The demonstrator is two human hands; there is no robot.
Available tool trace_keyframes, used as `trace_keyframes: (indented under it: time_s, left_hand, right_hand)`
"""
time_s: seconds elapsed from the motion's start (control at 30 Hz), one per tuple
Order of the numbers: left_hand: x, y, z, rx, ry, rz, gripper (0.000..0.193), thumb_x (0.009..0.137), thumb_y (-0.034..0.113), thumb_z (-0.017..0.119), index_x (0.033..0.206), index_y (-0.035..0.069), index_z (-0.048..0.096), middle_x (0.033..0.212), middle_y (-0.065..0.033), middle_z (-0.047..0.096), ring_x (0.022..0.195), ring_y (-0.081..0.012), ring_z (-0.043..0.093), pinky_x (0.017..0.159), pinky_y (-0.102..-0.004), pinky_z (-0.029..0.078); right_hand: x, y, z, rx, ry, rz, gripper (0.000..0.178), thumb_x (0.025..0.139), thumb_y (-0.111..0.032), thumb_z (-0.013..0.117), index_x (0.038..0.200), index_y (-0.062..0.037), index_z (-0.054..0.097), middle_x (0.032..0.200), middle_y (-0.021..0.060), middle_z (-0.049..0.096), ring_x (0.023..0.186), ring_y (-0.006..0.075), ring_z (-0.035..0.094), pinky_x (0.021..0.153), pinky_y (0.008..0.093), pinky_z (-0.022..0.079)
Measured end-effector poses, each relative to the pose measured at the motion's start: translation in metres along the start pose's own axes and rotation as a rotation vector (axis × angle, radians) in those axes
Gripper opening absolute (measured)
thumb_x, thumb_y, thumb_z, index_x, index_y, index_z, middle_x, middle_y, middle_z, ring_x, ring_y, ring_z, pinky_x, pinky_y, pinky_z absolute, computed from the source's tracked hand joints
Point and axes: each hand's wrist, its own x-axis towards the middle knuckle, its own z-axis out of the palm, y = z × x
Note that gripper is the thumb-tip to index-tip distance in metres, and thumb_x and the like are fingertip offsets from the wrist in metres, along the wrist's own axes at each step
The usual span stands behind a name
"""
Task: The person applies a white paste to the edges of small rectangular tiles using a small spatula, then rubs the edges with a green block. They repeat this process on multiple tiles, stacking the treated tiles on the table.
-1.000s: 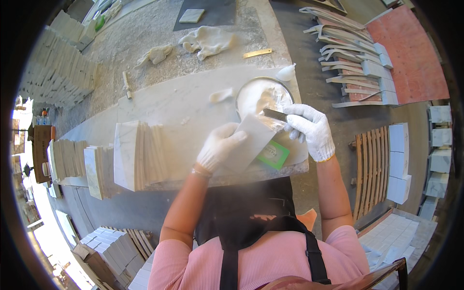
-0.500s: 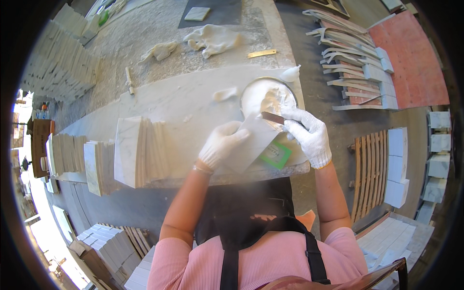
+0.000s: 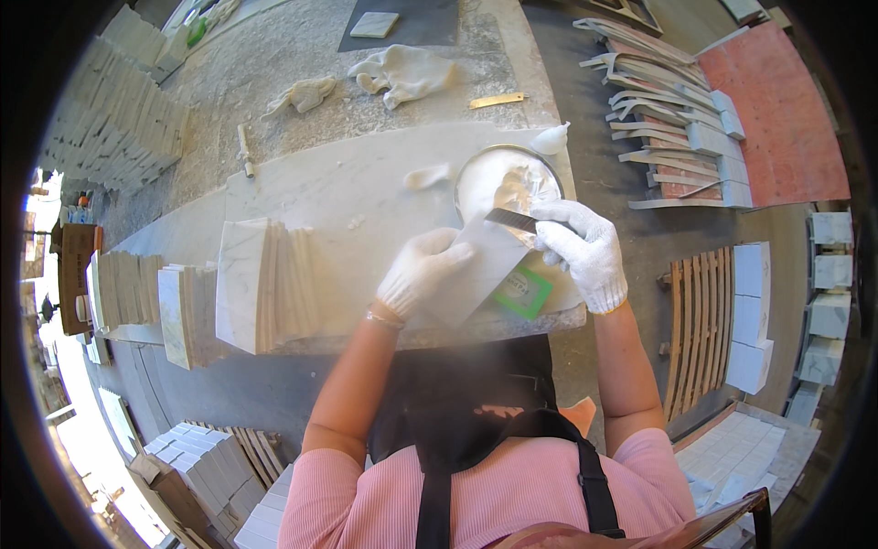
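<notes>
In a white knit glove, my left hand (image 3: 422, 267) is closed on the left edge of a pale, flat stone tile (image 3: 477, 271), held tilted above the worktable. My right hand (image 3: 583, 249), gloved too, grips a dark flat scraper (image 3: 512, 219), whose blade lies at the tile's upper corner. Just beyond them stands a round tub (image 3: 489, 181) of white paste, its surface scooped and smeared on the right side. A green square card or packet (image 3: 522, 293) lies partly under the tile.
Upright tiles (image 3: 251, 288) stand in rows on the table's left, with taller stacks (image 3: 114, 119) behind. Crumpled white gloves or cloths (image 3: 402, 75), a yellow strip (image 3: 497, 101) and a small stick-like tool (image 3: 244, 151) lie farther back. A slatted wooden pallet (image 3: 700, 329) is at right.
The scraper in my right hand has turned, so its broad dark face shows and its tip sits slightly farther left. My left hand and the tile stay nearly in place.
</notes>
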Motion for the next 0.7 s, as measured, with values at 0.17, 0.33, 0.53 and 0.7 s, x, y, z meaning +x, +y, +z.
trace_keyframes:
  time_s: [0.17,0.33,0.53,0.7]
  left_hand:
    - [0.0,0.0,0.0,-0.005,0.0,-0.009,0.038,0.095,0.025,0.076,0.121,-0.002,0.072,0.106,-0.0021,0.073,0.094,-0.0088,0.063,0.086,-0.027,0.052]
    - [0.0,-0.001,0.0,-0.015,-0.007,-0.014,0.037,0.096,0.025,0.076,0.121,-0.002,0.072,0.106,-0.0022,0.073,0.094,-0.0089,0.063,0.086,-0.027,0.052]
    - [0.002,-0.003,-0.001,0.034,-0.008,0.019,0.047,0.097,0.036,0.073,0.121,-0.005,0.071,0.105,-0.0061,0.073,0.094,-0.0113,0.065,0.084,-0.0299,0.054]
    - [0.002,-0.004,-0.002,0.006,-0.009,0.013,0.04,0.096,0.028,0.074,0.121,-0.003,0.072,0.106,-0.0035,0.073,0.094,-0.0096,0.064,0.085,-0.0277,0.053]
  right_hand:
    - [0.001,0.008,0.0,-0.11,0.047,-0.06,0.025,0.095,-0.007,0.069,0.119,-0.0009,0.075,0.086,0.0037,0.073,0.066,0.0055,0.06,0.059,0.0205,0.047]
    - [-0.004,0.009,-0.005,-0.102,0.05,-0.044,0.026,0.095,-0.007,0.069,0.119,-0.0003,0.075,0.086,0.0039,0.072,0.066,0.0055,0.059,0.059,0.0208,0.048]
    - [-0.008,0.007,-0.018,-0.081,0.07,-0.075,0.024,0.096,-0.007,0.068,0.118,-0.001,0.076,0.086,0.0024,0.071,0.069,0.0049,0.06,0.059,0.021,0.048]
    - [0.011,0.023,-0.019,-0.467,0.175,-0.258,0.027,0.097,-0.016,0.072,0.122,-0.0066,0.075,0.093,0.0039,0.074,0.072,0.0117,0.065,0.066,0.0258,0.053]
